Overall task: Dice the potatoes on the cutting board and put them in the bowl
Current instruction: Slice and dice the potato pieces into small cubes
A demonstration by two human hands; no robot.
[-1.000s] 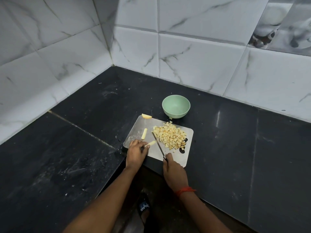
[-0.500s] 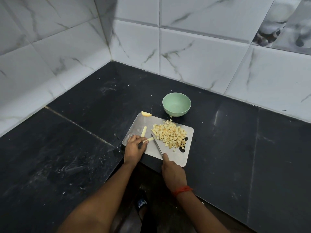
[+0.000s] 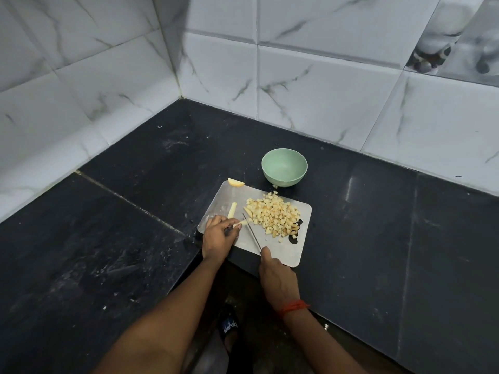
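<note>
A person stands at a black stone counter (image 3: 378, 225) in a tiled corner, dicing potato on a pale cutting board (image 3: 283, 252). The left hand (image 3: 217, 237), fingers curled, pins a potato stick (image 3: 240, 224) to the board's near left side. The right hand (image 3: 275, 273), a red thread (image 3: 293, 307) at its wrist, has its fingers wrapped round the handle of a knife (image 3: 251, 233), whose blade lies at the stick's right end. A heap of diced potato (image 3: 272, 217) covers the board's right half. A second stick (image 3: 231, 210) lies just beyond the left hand, a wedge (image 3: 235, 182) at the far left corner. The green bowl (image 3: 283, 180) stands on the counter just beyond the board.
</note>
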